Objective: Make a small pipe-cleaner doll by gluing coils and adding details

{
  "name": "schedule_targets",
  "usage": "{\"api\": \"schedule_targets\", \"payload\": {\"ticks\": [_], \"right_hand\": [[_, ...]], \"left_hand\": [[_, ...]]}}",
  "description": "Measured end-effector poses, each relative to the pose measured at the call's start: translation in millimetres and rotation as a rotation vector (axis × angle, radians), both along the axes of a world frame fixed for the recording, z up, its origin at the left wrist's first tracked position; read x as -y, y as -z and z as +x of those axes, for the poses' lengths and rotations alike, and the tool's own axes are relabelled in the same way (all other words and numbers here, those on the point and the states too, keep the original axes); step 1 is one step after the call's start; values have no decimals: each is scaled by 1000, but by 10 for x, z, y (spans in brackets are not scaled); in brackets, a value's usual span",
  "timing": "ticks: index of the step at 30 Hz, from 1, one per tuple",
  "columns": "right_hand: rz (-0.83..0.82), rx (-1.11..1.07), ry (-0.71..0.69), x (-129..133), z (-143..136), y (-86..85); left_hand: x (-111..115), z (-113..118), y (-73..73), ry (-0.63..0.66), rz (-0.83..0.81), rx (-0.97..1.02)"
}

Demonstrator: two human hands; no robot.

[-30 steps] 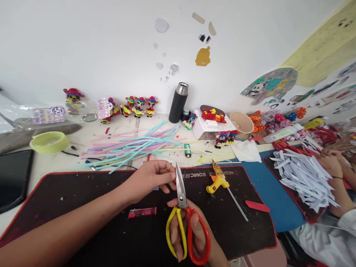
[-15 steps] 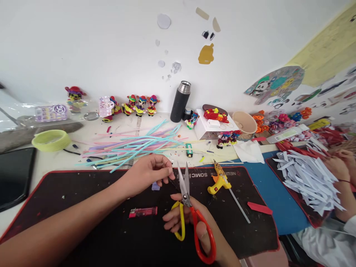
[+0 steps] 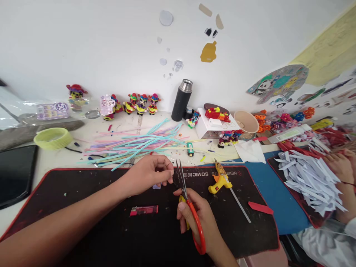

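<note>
My left hand is pinched above the black desk mat. Whatever is between its fingertips is too small and dark to make out. Just right of it, my right hand grips scissors with one red and one yellow handle. The narrowly parted blades point away from me, their tips close to my left fingertips. A pink lighter lies below my left hand, and a small purple piece is partly hidden behind its fingers. To the right, a yellow glue gun with a glue stick rests on the mat.
Pastel pipe cleaners are heaped behind the mat. Beyond stand a black thermos, several small dolls and a white box. Left are yellow-green rings. At right, another person's hands are beside white strips.
My right hand has turned the scissors and brought the blades closer together. My left hand stays pinched in nearly the same place. The view has shifted slightly.
</note>
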State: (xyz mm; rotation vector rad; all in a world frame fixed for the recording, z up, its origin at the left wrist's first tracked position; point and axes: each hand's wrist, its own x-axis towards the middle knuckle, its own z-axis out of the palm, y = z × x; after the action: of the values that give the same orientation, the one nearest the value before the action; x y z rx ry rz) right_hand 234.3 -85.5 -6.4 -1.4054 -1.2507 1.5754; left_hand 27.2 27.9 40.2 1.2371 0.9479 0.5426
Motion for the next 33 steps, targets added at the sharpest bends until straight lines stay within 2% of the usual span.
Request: {"api": "schedule_targets", "payload": {"ticks": [18,33], "right_hand": [[3,50,-22,-11,-52,31],[-7,63,-18,-21,-61,44]], "left_hand": [[-44,-38,94,16,-5,-27],[-46,-28,52,7,-29,-62]]}}
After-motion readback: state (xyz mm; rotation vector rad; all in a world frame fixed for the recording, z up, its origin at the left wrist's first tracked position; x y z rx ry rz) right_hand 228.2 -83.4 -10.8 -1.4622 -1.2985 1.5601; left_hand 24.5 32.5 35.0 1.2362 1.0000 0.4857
